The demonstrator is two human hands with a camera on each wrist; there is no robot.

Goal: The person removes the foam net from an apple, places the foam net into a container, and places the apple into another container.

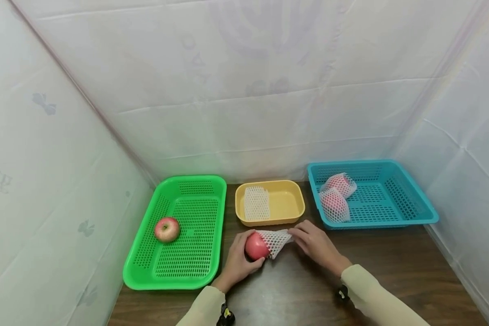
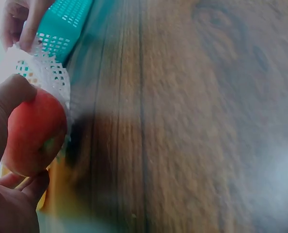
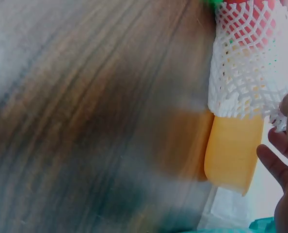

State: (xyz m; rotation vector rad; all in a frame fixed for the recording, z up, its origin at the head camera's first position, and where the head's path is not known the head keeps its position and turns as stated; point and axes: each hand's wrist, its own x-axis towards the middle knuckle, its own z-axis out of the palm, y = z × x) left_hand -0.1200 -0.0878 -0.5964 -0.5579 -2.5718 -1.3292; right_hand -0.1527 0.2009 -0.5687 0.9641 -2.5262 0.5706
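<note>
The left hand grips a red apple at the counter; the right hand pinches the end of the white net partly covering it; beyond sits a yellow bin, between green basket and blue basket

Held apple partly beyond right-wrist view.

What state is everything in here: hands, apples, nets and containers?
Left hand: gripping the held apple
Right hand: pinching the net sleeve
held apple: partly covered
net sleeve: partway over fruit
Bare apple: unwrapped
Green basket: holding one apple
Flat netting: no apple inside
Yellow tray: holding netting
Nearer netted apple: wrapped
Farther netted apple: wrapped
Blue basket: holding two apples
</note>
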